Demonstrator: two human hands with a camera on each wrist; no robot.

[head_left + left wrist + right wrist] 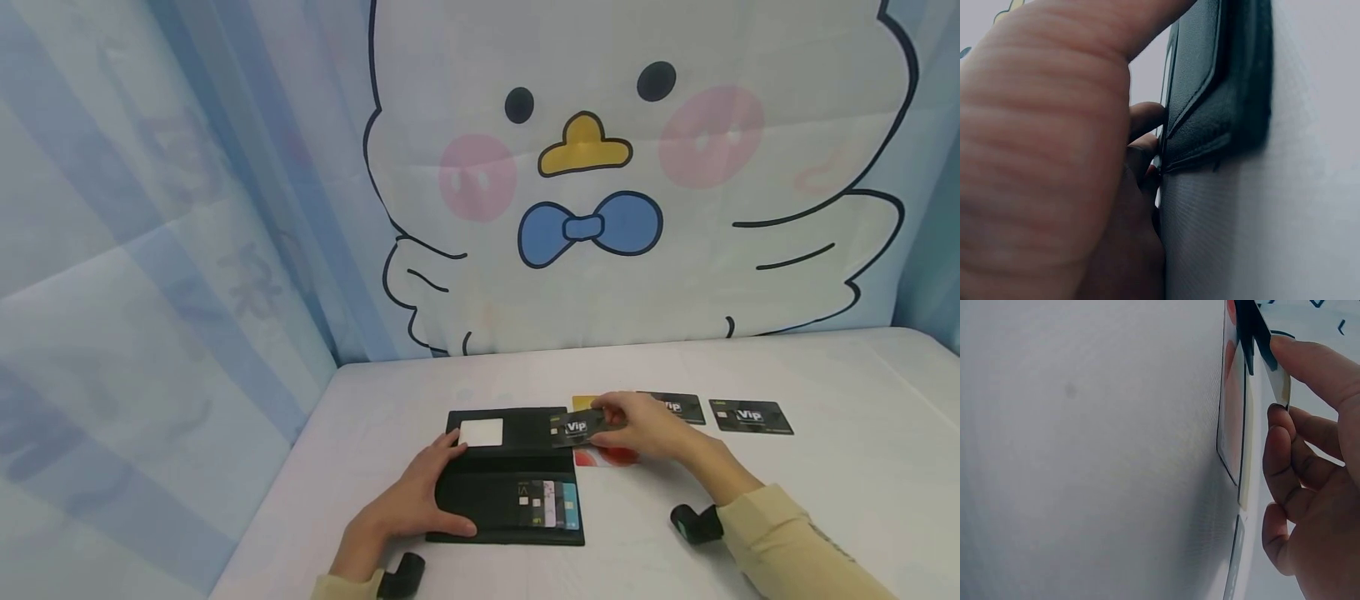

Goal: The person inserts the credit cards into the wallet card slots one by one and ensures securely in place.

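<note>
A black wallet (472, 497) lies unfolded on the table, with a white patch (481, 432) in its upper half. Several cards (551, 504) overlap in the lower half's slots. My left hand (416, 492) rests along the wallet's left side, thumb straight across the lower half and fingers at the upper half. Between thumb and fingers, my right hand (651, 427) pinches a black "Vip" card (574, 427). That card's left end overlaps the wallet's upper right edge; whether it sits in a slot, I cannot tell. Beneath the right hand lies a yellow-and-red card or sheet (588, 457), partly hidden.
Two more black "Vip" cards lie to the right: a partly covered card (684, 407) behind my right hand and a farther card (750, 416). A white cloth covers the table (840, 500). Behind it hangs a curtain (600, 308) with a cartoon bird.
</note>
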